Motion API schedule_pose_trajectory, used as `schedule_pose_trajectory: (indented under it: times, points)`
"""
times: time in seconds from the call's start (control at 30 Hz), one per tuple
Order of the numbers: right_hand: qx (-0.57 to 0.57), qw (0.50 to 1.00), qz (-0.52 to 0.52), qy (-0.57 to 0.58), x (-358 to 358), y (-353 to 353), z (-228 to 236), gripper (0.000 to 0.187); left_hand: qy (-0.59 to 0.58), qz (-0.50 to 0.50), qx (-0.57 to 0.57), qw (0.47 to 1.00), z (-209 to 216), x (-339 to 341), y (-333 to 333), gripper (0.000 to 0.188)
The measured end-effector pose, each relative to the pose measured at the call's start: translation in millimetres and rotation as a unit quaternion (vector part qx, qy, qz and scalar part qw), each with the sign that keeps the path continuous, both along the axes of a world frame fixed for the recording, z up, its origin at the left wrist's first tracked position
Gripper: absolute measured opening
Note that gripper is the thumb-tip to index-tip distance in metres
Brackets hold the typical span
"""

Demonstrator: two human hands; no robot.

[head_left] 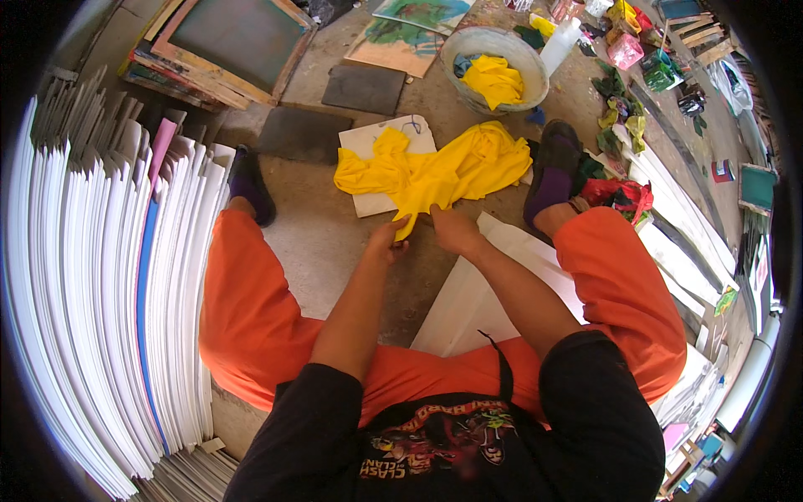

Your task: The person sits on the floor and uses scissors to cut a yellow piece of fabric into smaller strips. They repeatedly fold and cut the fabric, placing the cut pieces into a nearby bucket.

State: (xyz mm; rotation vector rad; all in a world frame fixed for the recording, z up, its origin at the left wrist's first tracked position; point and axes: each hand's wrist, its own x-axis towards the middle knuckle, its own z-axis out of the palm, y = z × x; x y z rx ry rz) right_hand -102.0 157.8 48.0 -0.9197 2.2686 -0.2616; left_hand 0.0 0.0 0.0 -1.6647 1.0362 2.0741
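Both hands, left hand [389, 243] and right hand [453, 229], pinch the near hem of the yellow shirt [435, 171] lying crumpled on a white board [368, 142] on the floor, seemingly mid-straightening; flattening it likely calls for pulling the fabric taut.

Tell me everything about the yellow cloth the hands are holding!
The yellow cloth is bright, soft-looking fabric, crumpled and spread in wrinkled folds. It lies partly on a white board on the concrete floor, between the person's feet. Its near edge is bunched into a point, pinched by the left hand and the right hand.
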Motion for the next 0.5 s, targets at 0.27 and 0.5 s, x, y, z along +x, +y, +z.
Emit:
schedule_pose_trajectory:
  times: [0.27, 0.5]
  points:
    - [-0.071, 0.996, -0.048, -0.015, 9.3, -21.1, 21.4, 0.049, 0.038, -0.047, -0.04, 0.997, 33.1, 5.5, -1.6, 0.029]
    - [-0.168, 0.983, -0.074, -0.004, 10.0, -9.9, 6.1, 0.051, 0.044, -0.031, -0.071, 0.996, 33.1, 0.7, 10.6, 0.035]
